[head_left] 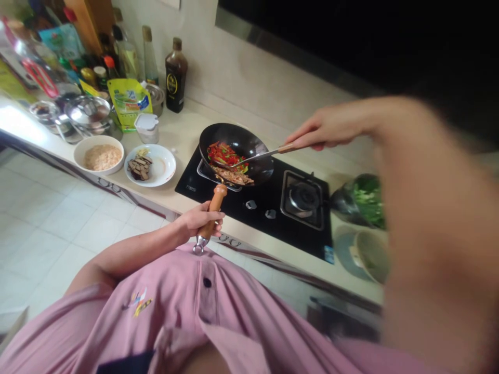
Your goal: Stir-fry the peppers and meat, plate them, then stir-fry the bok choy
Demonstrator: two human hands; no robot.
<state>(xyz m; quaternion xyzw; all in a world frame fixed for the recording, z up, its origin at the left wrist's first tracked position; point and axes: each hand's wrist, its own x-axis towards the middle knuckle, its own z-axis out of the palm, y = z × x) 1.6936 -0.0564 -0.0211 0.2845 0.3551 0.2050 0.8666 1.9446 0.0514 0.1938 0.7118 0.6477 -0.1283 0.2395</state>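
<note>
My left hand [198, 218] is wrapped round the wooden handle of a black wok [257, 148], which sits over the left burner. In my right hand [322, 130] is a spatula [265, 154] with a metal shaft and wooden grip. Its head reaches down into the food, where it is partly hidden. Sliced red and green peppers [226, 155] lie toward the far side of the wok, and pale browned meat pieces [234, 176] lie nearer the handle.
Left of the stove [265, 213] stand a plate [161, 171] with dark slices and a white bowl [80, 156] of pale food. Bottles, including a dark sauce bottle [176, 78], line the wall. At right are a bowl of chopped greens [366, 200] and a free burner [304, 200].
</note>
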